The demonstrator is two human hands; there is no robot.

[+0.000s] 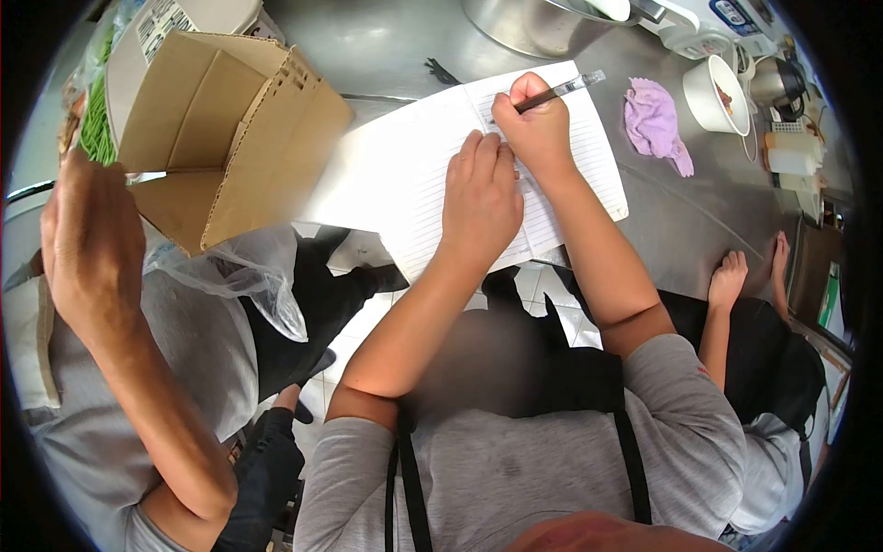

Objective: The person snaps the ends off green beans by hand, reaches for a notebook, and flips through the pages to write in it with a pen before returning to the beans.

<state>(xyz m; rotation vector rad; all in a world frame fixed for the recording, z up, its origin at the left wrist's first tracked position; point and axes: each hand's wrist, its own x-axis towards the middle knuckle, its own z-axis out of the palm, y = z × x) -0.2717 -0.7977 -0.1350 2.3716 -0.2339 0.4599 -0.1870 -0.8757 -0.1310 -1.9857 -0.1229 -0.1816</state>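
A lined notebook lies open on the metal counter in front of me. My right hand grips a pen, its tip hidden behind my fingers over the upper part of the page. Flat on the paper, just left of and below it, rests my left hand with fingers stretched out. Some faint writing shows near the notebook's fold, too small to read.
An open cardboard box stands left, beside a co-worker's raised hand. Right of the notebook lie a purple cloth and a white tub. A metal pot sits behind. Another person's hand rests by the counter edge.
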